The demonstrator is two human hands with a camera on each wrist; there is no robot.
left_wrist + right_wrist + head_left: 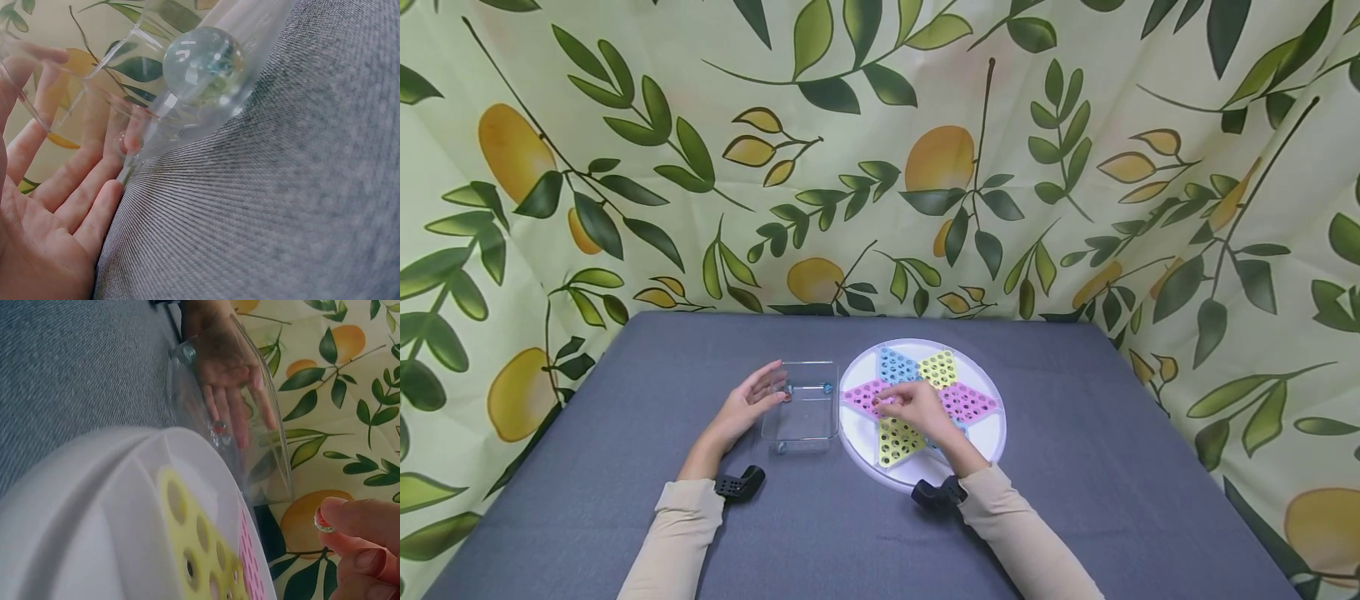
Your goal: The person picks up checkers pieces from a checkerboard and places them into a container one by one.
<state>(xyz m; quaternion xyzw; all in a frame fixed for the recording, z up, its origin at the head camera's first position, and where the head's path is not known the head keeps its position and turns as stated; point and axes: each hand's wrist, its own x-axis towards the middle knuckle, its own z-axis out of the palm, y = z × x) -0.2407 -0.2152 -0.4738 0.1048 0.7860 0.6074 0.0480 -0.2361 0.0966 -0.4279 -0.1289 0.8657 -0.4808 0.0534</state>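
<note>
At the far left the leaf-patterned cloth (520, 267) hung beside the grey table (1067, 392), and the left sleeve (677, 533) led up to the left hand (743, 410). Its fingers were spread apart, almost straight, beside the left wall of the clear box (811, 421); I could not tell whether they touched the plastic, but they were clamped on nothing. In the box lay a reddish marble (219, 427) by that wall, a glassy marble (781, 447) in the near left corner and a bluish marble (827, 388) towards the far right. The box looked light, so a careless nudge from those fingers could have slid it and set its contents rolling.

Just to its right, perhaps touching, lay the round white board (988, 437), with its star of blue, yellow and pink holes. The right hand (919, 408) hung over the board's left part, its thumb and forefinger clamped on a red-tinted marble (324, 522), which was held up clear of the holes. So smooth a ball, caught only by the fingertips, might have squirted out if squeezed too hard, then bounced off the rim. A wrist sinking too low, where the right sleeve (1033, 537) began, could also have jogged the board
</note>
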